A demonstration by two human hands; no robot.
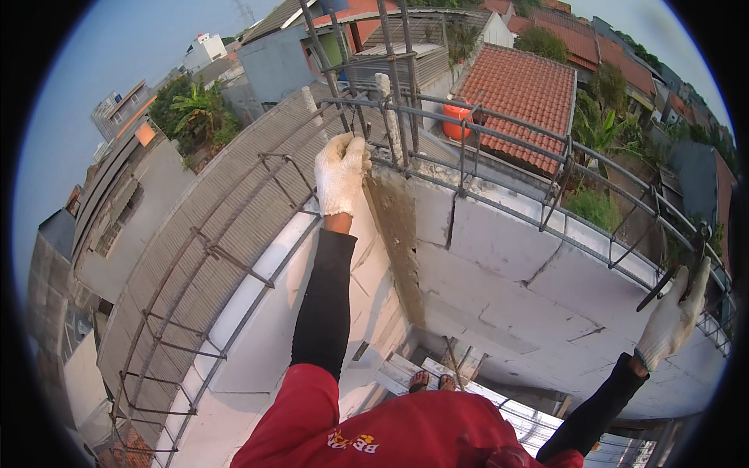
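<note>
My left hand, in a white knit glove, is raised to the wall corner with its fingers curled closed beside the steel bars. A thin dark strand shows just above the fingertips, but what they pinch is hidden. Upright rebars rise just behind and to the right of it. Out at the far right, my right hand, gloved too, holds dark metal pincers, their head pointing up near the rebar cage on the right wall. One of the handles sticks out to the left of the fingers.
White block walls meet at a corner with a rough concrete column. Another rebar cage tops the left wall, above a corrugated roof. My feet stand on a plank platform below. An orange tank stands beyond.
</note>
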